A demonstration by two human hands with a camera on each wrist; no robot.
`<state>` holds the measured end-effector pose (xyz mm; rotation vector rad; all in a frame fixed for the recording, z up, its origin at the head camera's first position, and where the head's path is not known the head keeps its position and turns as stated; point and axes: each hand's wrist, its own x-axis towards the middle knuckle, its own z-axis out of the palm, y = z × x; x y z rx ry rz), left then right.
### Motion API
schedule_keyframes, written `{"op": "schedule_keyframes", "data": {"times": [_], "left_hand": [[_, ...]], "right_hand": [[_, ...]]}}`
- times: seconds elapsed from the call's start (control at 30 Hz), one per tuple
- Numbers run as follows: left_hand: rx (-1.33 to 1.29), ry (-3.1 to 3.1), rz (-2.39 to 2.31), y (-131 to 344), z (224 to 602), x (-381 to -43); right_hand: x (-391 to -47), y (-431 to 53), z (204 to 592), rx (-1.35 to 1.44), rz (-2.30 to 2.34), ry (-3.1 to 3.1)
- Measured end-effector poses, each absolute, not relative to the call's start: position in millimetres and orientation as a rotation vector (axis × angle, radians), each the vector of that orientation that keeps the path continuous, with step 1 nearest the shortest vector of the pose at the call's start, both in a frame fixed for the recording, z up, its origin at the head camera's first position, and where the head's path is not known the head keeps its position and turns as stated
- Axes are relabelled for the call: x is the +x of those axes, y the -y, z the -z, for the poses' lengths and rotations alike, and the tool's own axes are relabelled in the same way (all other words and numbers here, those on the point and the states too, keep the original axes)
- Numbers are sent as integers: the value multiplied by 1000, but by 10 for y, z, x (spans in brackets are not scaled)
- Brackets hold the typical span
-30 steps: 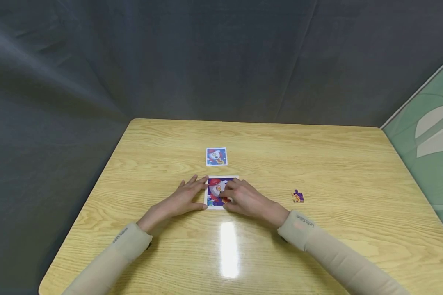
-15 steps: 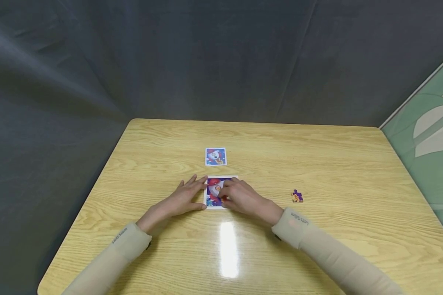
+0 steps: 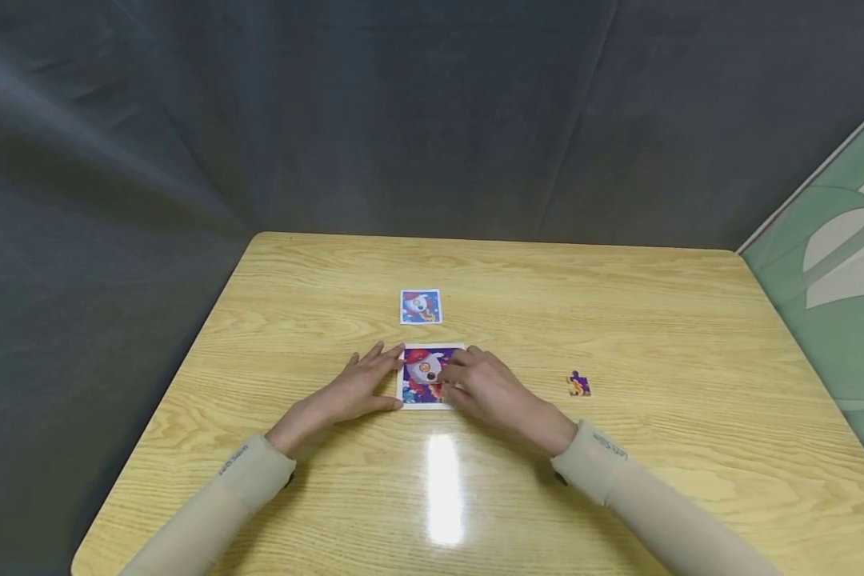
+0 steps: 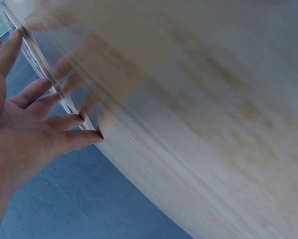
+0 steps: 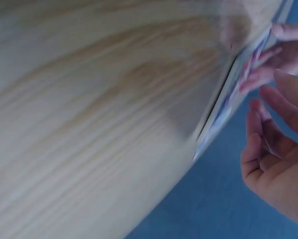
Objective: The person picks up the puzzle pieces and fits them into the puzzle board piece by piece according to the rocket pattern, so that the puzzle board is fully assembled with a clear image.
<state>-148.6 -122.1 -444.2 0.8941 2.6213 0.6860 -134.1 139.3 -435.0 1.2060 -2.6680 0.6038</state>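
A small jigsaw puzzle (image 3: 419, 374) with a white border lies on the table, showing a white and red rocket on purple. My left hand (image 3: 356, 387) rests at its left side, thumb and fingers spread along the border. In the left wrist view the fingertips touch the puzzle's edge (image 4: 64, 102). Over the puzzle's right part, which it partly hides, is my right hand (image 3: 486, 392), fingertips close above the picture. The right wrist view shows that hand's fingers (image 5: 275, 102) loosely bent with nothing visible between them. A loose purple and orange puzzle piece (image 3: 581, 384) lies to the right.
Behind the puzzle lies a small square picture card (image 3: 421, 307) with the same rocket. The wooden table (image 3: 655, 320) meets a dark curtain (image 3: 432, 120) at the back and left. A green patterned panel (image 3: 835, 280) stands along the right.
My right hand has shifted slightly left, then back right, uncovering more of the rocket's middle. My left hand stays in place, and the loose piece still lies on the table.
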Motion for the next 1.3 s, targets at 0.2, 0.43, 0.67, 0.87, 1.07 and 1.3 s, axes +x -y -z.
{"op": "schedule_keyframes", "data": {"times": [0.2, 0.43, 0.67, 0.87, 1.07, 1.3], "left_hand": [[880, -2618, -687, 1225, 4432, -1475], [880, -2620, -687, 1234, 4428, -1471], [869, -2618, -686, 1247, 4435, -1475], [876, -2622, -680, 1231, 4448, -1494], [872, -2612, -679, 1223, 4454, -1492], [872, -2615, -658, 1218, 4469, -1512]], "right_hand": [[-1300, -1904, 4321, 1050, -632, 2610], [-1211, -2645, 4363, 868, -670, 2724], [-1120, -3069, 4441, 757, -738, 2886], [-1115, -3132, 4494, 758, -731, 2871], [-1142, -3149, 4526, 771, -828, 2847], [-1211, -3172, 4552, 726, -960, 2889]]}}
